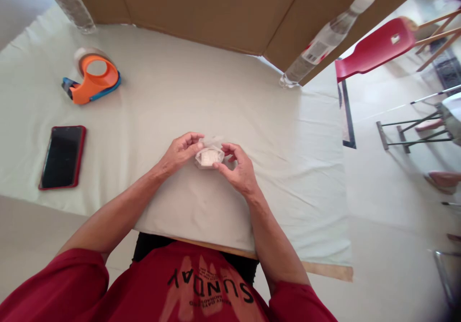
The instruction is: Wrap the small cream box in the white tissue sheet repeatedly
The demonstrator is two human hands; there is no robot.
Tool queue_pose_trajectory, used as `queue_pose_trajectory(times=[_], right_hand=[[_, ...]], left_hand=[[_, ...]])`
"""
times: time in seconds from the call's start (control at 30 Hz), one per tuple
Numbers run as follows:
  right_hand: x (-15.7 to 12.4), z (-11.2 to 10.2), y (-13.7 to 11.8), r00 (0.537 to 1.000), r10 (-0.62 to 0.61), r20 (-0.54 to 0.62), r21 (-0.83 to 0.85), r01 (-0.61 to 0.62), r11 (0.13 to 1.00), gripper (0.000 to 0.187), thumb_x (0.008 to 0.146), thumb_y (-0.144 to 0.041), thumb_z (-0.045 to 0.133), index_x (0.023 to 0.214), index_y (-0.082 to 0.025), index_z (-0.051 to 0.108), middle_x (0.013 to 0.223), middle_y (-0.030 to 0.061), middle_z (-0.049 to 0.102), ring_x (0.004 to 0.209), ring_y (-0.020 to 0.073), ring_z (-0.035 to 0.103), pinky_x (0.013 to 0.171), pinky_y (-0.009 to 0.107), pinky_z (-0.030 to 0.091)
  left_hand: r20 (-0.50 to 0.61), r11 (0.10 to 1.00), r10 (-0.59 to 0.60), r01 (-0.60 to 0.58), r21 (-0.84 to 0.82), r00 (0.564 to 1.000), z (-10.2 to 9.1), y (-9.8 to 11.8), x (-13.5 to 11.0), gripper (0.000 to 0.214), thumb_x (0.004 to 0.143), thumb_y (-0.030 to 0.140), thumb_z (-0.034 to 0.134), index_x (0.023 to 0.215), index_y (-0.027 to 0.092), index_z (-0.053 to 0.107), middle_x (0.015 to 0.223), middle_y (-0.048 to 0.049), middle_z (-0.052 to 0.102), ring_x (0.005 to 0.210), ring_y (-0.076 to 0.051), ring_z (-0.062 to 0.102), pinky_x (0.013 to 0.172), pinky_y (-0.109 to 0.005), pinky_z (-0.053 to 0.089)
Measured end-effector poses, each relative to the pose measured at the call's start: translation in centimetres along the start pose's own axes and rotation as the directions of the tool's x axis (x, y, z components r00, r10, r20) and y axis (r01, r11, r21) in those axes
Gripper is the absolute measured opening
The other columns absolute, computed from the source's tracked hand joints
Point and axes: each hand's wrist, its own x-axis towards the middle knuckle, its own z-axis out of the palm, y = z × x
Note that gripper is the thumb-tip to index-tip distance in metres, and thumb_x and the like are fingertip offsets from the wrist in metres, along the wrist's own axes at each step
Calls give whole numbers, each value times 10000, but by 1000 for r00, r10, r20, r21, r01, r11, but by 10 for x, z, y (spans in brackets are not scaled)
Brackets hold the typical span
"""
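In front of me on the cloth lies a small clear plastic bag point(215, 142) with a white, block-like item point(208, 158) inside it. What the item is exactly, I cannot make out. My left hand point(182, 149) holds the bag's upper left edge, thumb and fingers close together. From the other side my right hand point(238, 168) grips the bag, its thumb at the lower right corner and its fingers curled at the upper right.
An orange and blue tape dispenser point(96, 79) sits at the far left, above a phone point(62, 157) in a red case. Cardboard panels point(209, 10) stand along the back, with water bottles point(317, 48) at both ends. A red chair point(382, 46) is beyond the table's right side.
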Motion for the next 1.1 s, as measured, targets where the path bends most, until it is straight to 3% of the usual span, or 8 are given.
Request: queue_pose_trajectory(times=[0.13,0.27,0.47,0.6,0.7,0.87,0.97,1.1], right_hand=[[-1,0,-4,990,-74,122,-54,81,995,406,793,-357,741,1166,-243,626,1121,86,658,999,231,631,841,388,532],[-2,-1,-8,987,-99,125,-75,108,991,314,800,-358,737,1079,-243,649,1117,89,644,1030,237,619,870,394,519],[-3,-9,-18,986,-103,131,24,100,995,233,892,-456,625,857,-227,654,967,65,679,940,211,627,813,348,495],[-3,-10,-22,987,19,159,54,-28,998,405,960,-489,498,683,-213,608,717,22,639,684,156,580,646,299,446],[-4,-5,-21,989,88,119,56,-95,994,340,916,-470,560,699,-213,604,644,-8,595,583,126,509,569,276,414],[-5,4,-16,992,116,46,59,-119,991,155,830,-380,665,849,-227,640,718,-12,630,602,127,537,605,274,465],[-5,5,-17,994,109,33,32,-110,993,202,812,-403,687,900,-223,656,787,10,653,638,138,559,642,292,482],[-4,7,-21,988,138,68,-47,-135,990,368,733,-485,751,972,-223,653,925,38,688,675,153,567,680,320,480]], left_hand=[[-23,998,-54,55,28,998,-2,8,-1,353,797,474,668,921,143,677,873,-46,695,808,-171,629,763,-277,492],[37,984,-78,71,162,996,-6,12,-1,282,765,399,664,893,148,681,859,-36,701,765,-159,616,702,-259,471],[-15,906,8,-1,423,1000,-7,2,0,170,796,312,562,747,165,633,666,23,598,616,-115,484,580,-237,367],[-73,945,5,19,327,997,-3,1,0,238,816,375,569,697,170,572,623,34,535,578,-101,444,551,-231,349],[-93,978,-37,56,202,995,0,5,1,273,809,419,592,689,177,549,600,32,528,554,-101,457,525,-223,366],[25,989,-140,139,58,990,-2,10,1,230,743,368,661,838,163,618,699,-5,650,617,-129,581,578,-235,472],[115,987,-163,162,17,980,-6,9,0,271,701,265,646,947,151,650,731,-10,679,660,-145,619,622,-250,496],[120,988,-154,157,-10,981,-2,9,-2,339,721,267,632,1033,139,663,681,10,660,607,-127,589,605,-242,468]])
